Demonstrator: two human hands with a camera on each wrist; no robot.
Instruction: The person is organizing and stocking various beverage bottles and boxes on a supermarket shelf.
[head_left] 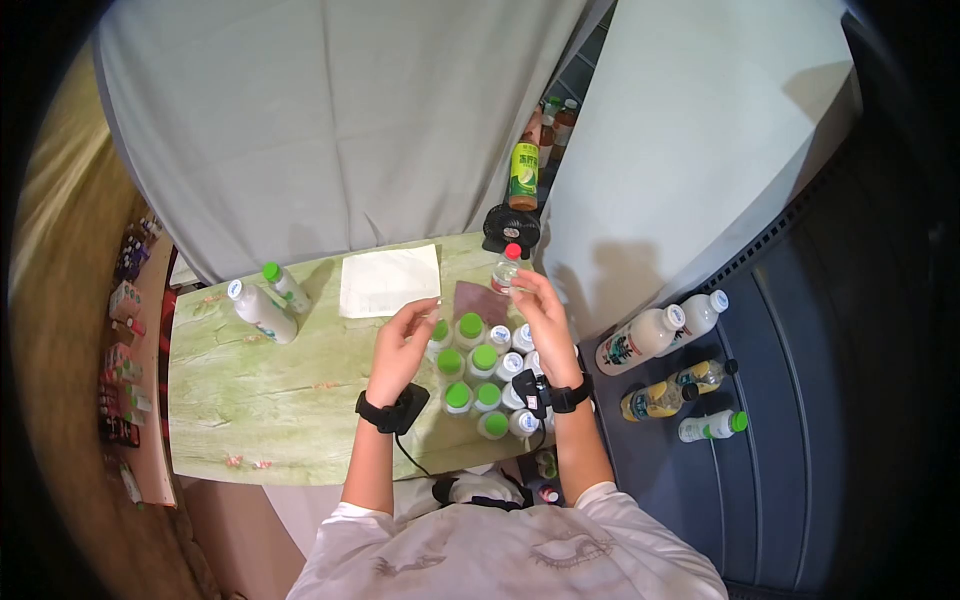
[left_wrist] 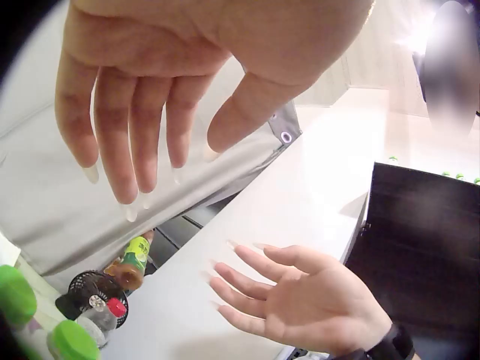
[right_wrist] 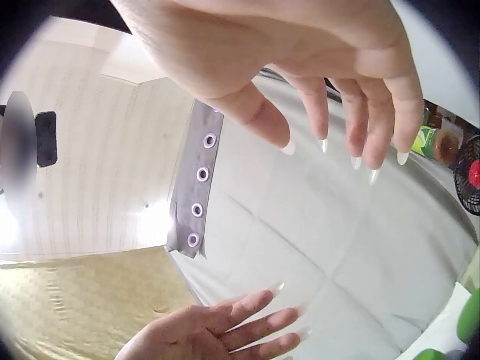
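Observation:
Both hands hover over the table with relaxed, slightly bent fingers and hold nothing. My left hand point(head_left: 403, 345) is just left of a cluster of bottles with green caps point(head_left: 484, 358). On the cluster's other side my right hand point(head_left: 545, 325) overlaps some of the bottles with white caps point(head_left: 511, 366), its fingertips beside a clear bottle with a red cap point(head_left: 503, 275). Between the hands, behind the cluster, lies a dull purple flat piece point(head_left: 476, 299). In the left wrist view, the right hand point(left_wrist: 307, 304) shows its palm and spread fingers.
A white sheet of paper point(head_left: 390, 281) lies at the table's back, a black fan point(head_left: 511, 231) at its back right corner. Farther left stand a large white bottle point(head_left: 262, 312) and a green-capped bottle point(head_left: 287, 288). More bottles, including a large white one point(head_left: 640, 340), occupy the dark surface at right.

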